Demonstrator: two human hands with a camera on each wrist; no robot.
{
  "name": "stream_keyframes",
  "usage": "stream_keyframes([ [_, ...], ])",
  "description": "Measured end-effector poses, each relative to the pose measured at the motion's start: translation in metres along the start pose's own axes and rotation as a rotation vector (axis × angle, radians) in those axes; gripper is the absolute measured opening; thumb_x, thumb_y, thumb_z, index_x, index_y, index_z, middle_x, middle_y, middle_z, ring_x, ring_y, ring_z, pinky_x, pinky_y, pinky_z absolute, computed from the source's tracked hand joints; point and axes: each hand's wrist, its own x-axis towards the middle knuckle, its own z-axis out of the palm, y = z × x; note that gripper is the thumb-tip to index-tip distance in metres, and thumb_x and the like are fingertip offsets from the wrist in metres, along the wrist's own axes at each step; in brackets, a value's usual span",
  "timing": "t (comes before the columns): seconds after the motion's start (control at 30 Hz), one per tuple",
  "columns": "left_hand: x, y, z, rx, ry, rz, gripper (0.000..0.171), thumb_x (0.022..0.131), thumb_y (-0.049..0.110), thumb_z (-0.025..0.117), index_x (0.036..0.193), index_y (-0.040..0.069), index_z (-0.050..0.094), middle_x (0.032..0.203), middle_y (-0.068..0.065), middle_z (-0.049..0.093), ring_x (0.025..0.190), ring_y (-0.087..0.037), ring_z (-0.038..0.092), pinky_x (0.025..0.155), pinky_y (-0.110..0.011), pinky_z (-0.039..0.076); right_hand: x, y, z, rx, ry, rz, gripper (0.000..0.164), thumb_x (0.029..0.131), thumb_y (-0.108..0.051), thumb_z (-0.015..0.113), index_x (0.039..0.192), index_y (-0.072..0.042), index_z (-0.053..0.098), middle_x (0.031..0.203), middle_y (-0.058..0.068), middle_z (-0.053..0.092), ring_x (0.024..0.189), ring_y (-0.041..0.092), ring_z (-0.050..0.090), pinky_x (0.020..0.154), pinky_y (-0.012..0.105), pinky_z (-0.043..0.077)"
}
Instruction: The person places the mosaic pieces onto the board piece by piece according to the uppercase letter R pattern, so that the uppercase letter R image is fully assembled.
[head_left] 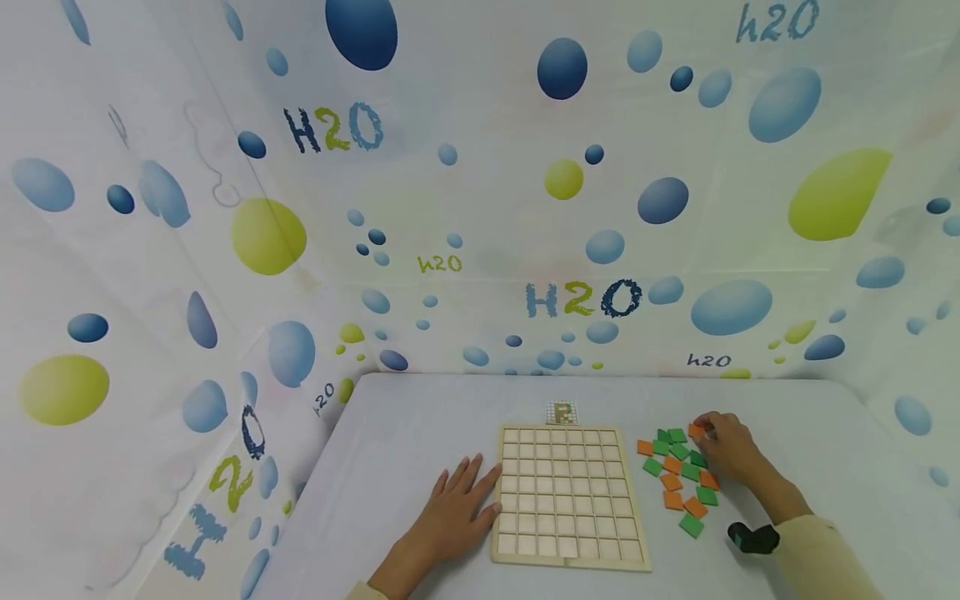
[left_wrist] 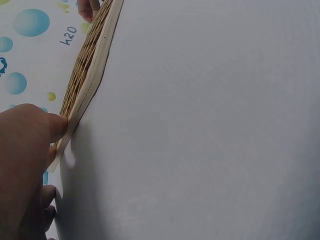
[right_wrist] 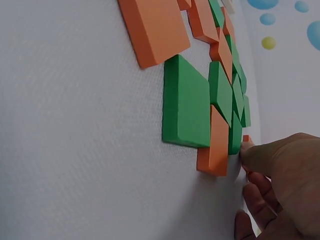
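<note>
A wooden grid board [head_left: 561,500] with square compartments lies on the white table. My left hand [head_left: 455,512] rests beside its left edge, fingers spread, with thumb and fingertips touching the frame. In the left wrist view the thumb of the left hand [left_wrist: 25,150] lies against the board's rim [left_wrist: 90,75]. To the right of the board is a loose group of green tiles [head_left: 691,525] and orange tiles [head_left: 672,500]. At the group's far right my right hand [head_left: 727,446] pinches an orange tile [head_left: 696,431], mostly hidden by the fingers in the right wrist view.
A small pattern card [head_left: 562,412] with a letter P lies just behind the board. A black strapped device [head_left: 753,538] sits at the right wrist. Curtains [head_left: 480,208] printed with blue and green drops hang behind and beside the table [head_left: 405,417].
</note>
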Motion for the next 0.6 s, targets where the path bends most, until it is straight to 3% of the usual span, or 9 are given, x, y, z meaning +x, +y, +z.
stream_keyframes([
  [0.33, -0.002, 0.002, -0.001, -0.007, 0.001, -0.009, 0.060, 0.110, 0.047, 0.047, 0.164, 0.022, 0.041, 0.171, -0.018, 0.032, 0.159, -0.043, 0.027, 0.123, -0.071, 0.020, 0.002, -0.005, 0.005, 0.029, 0.054, -0.065, 0.031, 0.105, -0.008, 0.058, 0.126, 0.014, 0.058, 0.117, 0.033, 0.055, 0.104, 0.041, 0.055, 0.095, 0.062, 0.050],
  [0.6, 0.000, 0.001, 0.001, -0.010, 0.002, -0.004, 0.060, 0.110, 0.047, 0.047, 0.165, 0.024, 0.039, 0.172, -0.017, 0.031, 0.159, -0.043, 0.026, 0.123, -0.071, 0.019, 0.012, -0.032, 0.011, 0.085, 0.071, -0.125, 0.034, 0.105, -0.013, 0.062, 0.123, 0.015, 0.060, 0.115, 0.032, 0.058, 0.104, 0.042, 0.059, 0.092, 0.060, 0.053],
])
